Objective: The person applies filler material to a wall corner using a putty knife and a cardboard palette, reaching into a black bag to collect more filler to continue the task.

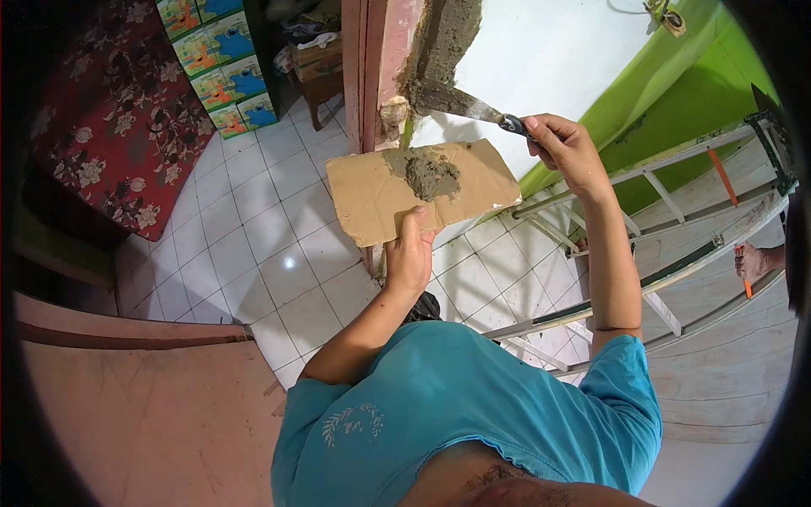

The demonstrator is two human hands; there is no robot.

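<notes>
Left hand: the left hand [409, 260] grips the near edge of a cardboard sheet [361, 193], thumb lying on top, the other fingers mostly hidden underneath.
Cardboard: it is held roughly flat above the floor, in front of the wall, slightly bent, with a worn right corner.
Mortar: a grey, lumpy mound of mortar [432, 176] sits near the middle of the sheet, with a smear toward the far edge.
Right hand: the right hand [570, 154] has its fingers [545, 133] closed around the dark handle of a scraper [465, 103].
Scraper: its mortar-stained blade points left, its end touching the wall beside the door frame, at the lower part of the mortar strip.
Wall: a rough grey mortar strip [454, 42] runs between the white wall [541, 63] and the pink door frame [363, 76], whose edge is chipped.
Right side: a metal ladder [663, 196] stands near a bright green surface [676, 139]; another person's hand [754, 262] shows by an orange strip, its grip unclear.
Floor: white square tiles [224, 211] lie below.
Left side: stacked printed boxes [221, 72] stand beside a red floral cloth [110, 101].
</notes>
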